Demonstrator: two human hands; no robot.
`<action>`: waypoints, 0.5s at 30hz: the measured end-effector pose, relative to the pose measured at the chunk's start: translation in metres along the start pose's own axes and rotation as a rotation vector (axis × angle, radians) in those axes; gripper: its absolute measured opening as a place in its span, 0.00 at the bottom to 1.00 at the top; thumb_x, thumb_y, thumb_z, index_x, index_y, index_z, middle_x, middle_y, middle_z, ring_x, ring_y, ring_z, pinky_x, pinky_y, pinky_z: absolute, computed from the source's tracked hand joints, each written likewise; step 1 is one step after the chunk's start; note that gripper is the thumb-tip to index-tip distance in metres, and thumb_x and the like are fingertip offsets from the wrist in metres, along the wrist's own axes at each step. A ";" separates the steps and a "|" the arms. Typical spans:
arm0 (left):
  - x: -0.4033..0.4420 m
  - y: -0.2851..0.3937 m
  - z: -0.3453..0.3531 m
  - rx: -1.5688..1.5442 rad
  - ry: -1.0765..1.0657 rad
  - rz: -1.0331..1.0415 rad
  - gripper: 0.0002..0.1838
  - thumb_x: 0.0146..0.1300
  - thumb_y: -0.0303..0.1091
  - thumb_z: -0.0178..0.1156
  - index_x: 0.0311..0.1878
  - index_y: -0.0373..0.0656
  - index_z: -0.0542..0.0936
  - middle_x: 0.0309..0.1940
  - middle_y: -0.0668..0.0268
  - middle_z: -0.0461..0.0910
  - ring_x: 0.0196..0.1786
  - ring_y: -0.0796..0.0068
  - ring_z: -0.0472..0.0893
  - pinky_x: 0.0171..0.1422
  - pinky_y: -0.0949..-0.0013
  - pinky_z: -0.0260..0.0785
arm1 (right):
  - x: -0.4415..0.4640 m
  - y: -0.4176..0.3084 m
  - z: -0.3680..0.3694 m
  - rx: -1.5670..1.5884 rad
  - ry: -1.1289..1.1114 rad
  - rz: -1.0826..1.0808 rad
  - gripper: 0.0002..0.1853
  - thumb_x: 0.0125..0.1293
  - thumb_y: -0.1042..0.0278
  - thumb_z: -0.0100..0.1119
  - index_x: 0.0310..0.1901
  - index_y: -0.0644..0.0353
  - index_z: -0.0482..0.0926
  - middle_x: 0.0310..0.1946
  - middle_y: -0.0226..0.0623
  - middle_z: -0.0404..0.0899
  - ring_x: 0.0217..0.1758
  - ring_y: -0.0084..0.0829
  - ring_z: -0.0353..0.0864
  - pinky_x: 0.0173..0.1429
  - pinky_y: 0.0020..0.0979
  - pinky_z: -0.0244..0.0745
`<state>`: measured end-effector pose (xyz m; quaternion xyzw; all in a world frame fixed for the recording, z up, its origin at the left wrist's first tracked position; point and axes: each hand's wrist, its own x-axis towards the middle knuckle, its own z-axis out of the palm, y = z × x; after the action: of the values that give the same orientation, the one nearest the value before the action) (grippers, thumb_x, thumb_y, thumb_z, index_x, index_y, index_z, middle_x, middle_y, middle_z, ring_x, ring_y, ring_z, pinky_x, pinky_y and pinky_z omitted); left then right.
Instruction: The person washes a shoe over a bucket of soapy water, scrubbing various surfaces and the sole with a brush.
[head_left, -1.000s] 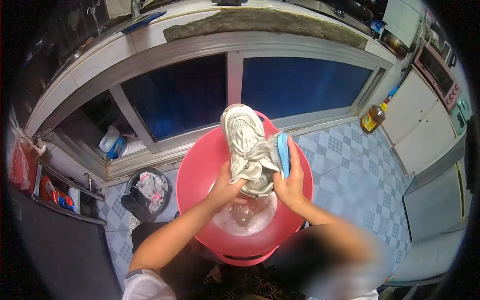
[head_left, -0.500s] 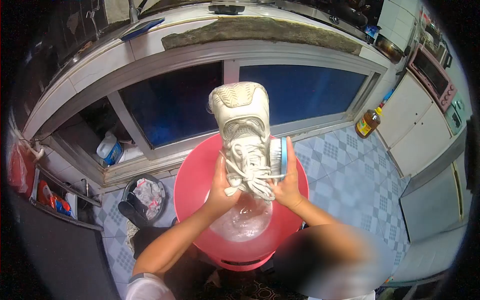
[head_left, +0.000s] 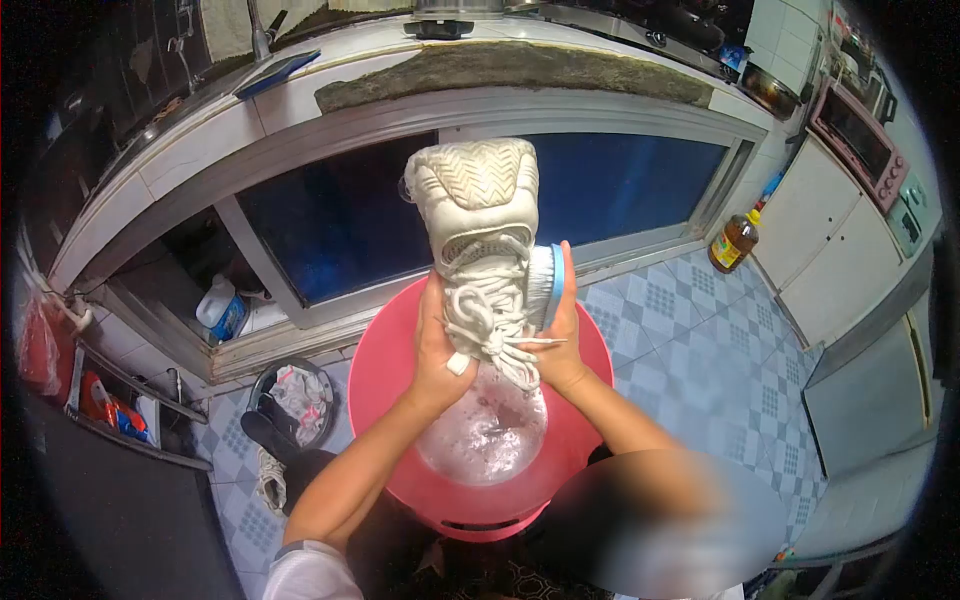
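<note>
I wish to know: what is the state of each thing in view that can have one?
Shoe: held up, laced
Left hand: gripping shoe
Right hand: gripping brush
Brush: bristles facing the shoe
Tub: holding cloudy water
Basin: holding cloth
Sliding door: open at left
Bottle: upright, capped
Oven: shut
Cabinet: shut

We see a yellow-capped bottle [head_left: 735,242] on the tiled floor [head_left: 680,305], near white cabinets [head_left: 812,215] topped by a pink oven [head_left: 856,145]
</note>
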<state>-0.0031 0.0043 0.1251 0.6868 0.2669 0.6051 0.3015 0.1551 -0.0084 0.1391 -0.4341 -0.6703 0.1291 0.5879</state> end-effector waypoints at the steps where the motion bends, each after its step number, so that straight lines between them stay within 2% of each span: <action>1: 0.002 0.001 0.000 0.034 -0.005 0.032 0.45 0.48 0.20 0.58 0.69 0.35 0.46 0.63 0.53 0.57 0.65 0.60 0.61 0.67 0.64 0.54 | 0.000 0.001 0.001 0.002 0.010 0.020 0.55 0.43 0.69 0.67 0.70 0.58 0.40 0.62 0.51 0.60 0.59 0.47 0.69 0.60 0.37 0.66; 3: 0.003 0.001 0.001 0.010 -0.008 0.030 0.45 0.49 0.20 0.58 0.69 0.35 0.45 0.63 0.54 0.57 0.66 0.62 0.61 0.67 0.65 0.54 | 0.003 -0.006 0.003 -0.008 0.027 0.031 0.55 0.43 0.68 0.67 0.70 0.58 0.40 0.62 0.51 0.61 0.59 0.47 0.69 0.60 0.36 0.66; 5: 0.003 0.001 0.003 -0.116 0.015 -0.005 0.45 0.49 0.19 0.57 0.70 0.36 0.45 0.63 0.55 0.57 0.66 0.64 0.60 0.67 0.66 0.54 | 0.004 -0.016 0.002 -0.104 0.066 -0.064 0.54 0.43 0.69 0.66 0.70 0.58 0.41 0.61 0.52 0.62 0.59 0.48 0.69 0.60 0.36 0.66; 9: 0.001 -0.001 0.001 -0.122 0.001 -0.008 0.45 0.50 0.18 0.56 0.70 0.38 0.44 0.64 0.56 0.56 0.66 0.66 0.60 0.67 0.66 0.55 | 0.001 -0.015 0.004 -0.111 0.070 -0.046 0.55 0.41 0.70 0.67 0.69 0.58 0.41 0.61 0.52 0.62 0.60 0.47 0.69 0.60 0.36 0.67; 15: 0.004 -0.005 -0.009 -0.105 -0.027 -0.171 0.39 0.53 0.19 0.54 0.68 0.37 0.50 0.59 0.56 0.64 0.61 0.66 0.67 0.63 0.66 0.60 | -0.005 -0.015 0.007 -0.132 0.088 -0.110 0.54 0.39 0.74 0.66 0.68 0.63 0.44 0.61 0.53 0.62 0.62 0.49 0.66 0.62 0.37 0.65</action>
<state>-0.0113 0.0114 0.1249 0.6529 0.2885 0.5809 0.3911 0.1424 -0.0184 0.1445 -0.4397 -0.6736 0.0329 0.5933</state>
